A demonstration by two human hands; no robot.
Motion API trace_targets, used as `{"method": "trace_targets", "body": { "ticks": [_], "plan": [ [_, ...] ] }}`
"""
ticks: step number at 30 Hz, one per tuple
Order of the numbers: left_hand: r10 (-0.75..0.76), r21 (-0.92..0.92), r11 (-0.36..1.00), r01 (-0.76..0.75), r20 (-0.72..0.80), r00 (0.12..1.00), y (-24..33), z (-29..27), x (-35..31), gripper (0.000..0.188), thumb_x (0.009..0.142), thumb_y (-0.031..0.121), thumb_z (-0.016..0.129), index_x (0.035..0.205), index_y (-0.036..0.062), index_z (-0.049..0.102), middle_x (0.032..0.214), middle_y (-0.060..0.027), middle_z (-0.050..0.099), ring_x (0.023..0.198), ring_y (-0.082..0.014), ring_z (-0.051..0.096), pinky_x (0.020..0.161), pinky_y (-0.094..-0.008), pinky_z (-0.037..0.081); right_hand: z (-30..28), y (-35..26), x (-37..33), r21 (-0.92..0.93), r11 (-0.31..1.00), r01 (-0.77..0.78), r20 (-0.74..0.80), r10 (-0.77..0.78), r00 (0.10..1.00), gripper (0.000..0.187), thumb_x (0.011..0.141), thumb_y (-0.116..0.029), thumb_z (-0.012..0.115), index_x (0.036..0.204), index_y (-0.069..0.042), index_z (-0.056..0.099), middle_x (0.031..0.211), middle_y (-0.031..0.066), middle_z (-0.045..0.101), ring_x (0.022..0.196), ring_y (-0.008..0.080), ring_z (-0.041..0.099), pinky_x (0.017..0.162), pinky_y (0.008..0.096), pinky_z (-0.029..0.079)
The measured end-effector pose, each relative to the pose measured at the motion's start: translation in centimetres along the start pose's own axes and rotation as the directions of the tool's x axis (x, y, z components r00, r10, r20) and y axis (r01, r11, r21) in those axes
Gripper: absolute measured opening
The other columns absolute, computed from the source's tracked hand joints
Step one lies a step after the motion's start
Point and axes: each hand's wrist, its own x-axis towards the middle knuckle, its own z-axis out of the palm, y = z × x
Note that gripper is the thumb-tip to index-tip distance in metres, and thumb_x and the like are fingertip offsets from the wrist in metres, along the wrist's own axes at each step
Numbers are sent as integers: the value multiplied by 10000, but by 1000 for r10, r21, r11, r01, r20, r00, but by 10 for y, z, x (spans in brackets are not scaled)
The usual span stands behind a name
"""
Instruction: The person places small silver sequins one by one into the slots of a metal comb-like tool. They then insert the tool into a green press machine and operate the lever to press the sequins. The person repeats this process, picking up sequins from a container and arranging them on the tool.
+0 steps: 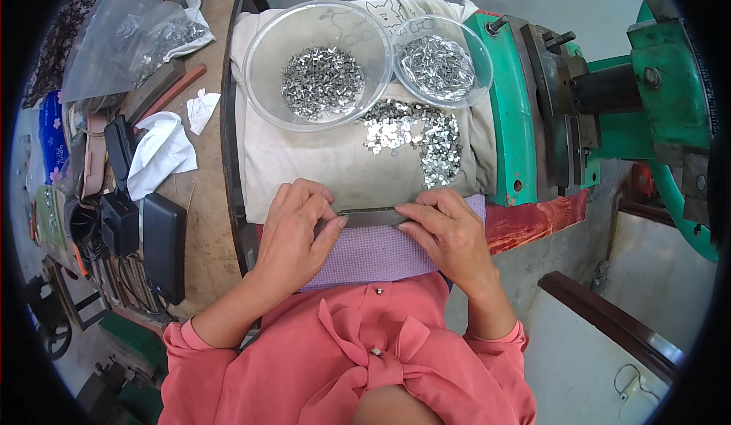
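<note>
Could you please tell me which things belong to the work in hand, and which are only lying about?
Seemingly in the work:
- dark bar, held by left fingers and right fingers
- loose metal pieces
- two clear tubs

Apparently lying about:
- crumpled white tissue
- black oblong case

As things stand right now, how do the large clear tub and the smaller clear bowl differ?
Size: the large tub is wider than the smaller bowl. Contents: the tub holds short metal pieces, while the bowl holds longer, slimmer-looking metal strips. Place: the tub stands left of the bowl. Both are round, clear and open-topped.
</note>
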Motion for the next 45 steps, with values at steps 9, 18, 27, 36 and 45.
{"method": "trace_targets", "body": {
  "ticks": [9,18,27,36,45],
  "plan": [
    [4,40,999,-4,4,1000,2,2,-1,171,825,95,730,839,15,579,1093,-131,575,1017,-319,511,888,-393,421,-4,2,-6,5,994,-107,-57,107,993,365,737,-98,828,1080,-24,727,947,100,602,868,289,609,742,387,503],
    [106,99,989,-107,11,994,2,0,-6,305,745,85,785,1032,41,691,1082,-121,600,1025,-315,545,887,-394,438,8,12,-26,-6,999,-41,-172,40,984,335,730,-145,837,1039,-54,745,935,60,642,876,266,605,744,381,475],
    [311,308,903,-301,16,950,9,5,-4,295,714,82,786,995,72,695,1013,-79,630,973,-288,577,841,-405,420,6,16,-39,-101,995,14,-202,-34,979,265,770,-184,801,1002,-103,706,958,28,656,894,249,610,787,384,460],
    [531,408,768,-494,27,847,67,-11,18,311,701,85,782,999,64,694,995,-62,640,958,-275,599,846,-409,420,-32,13,-47,-109,992,59,-410,-99,907,259,786,-170,809,999,-64,707,965,67,701,830,261,682,698,360,537],
    [913,234,335,-913,157,376,165,40,171,287,700,91,786,965,75,677,1023,-45,615,973,-255,583,833,-376,471,-119,33,-73,-244,925,-291,-760,4,650,265,751,-74,841,989,-43,728,914,96,696,720,212,697,573,307,543]
  ]
}}
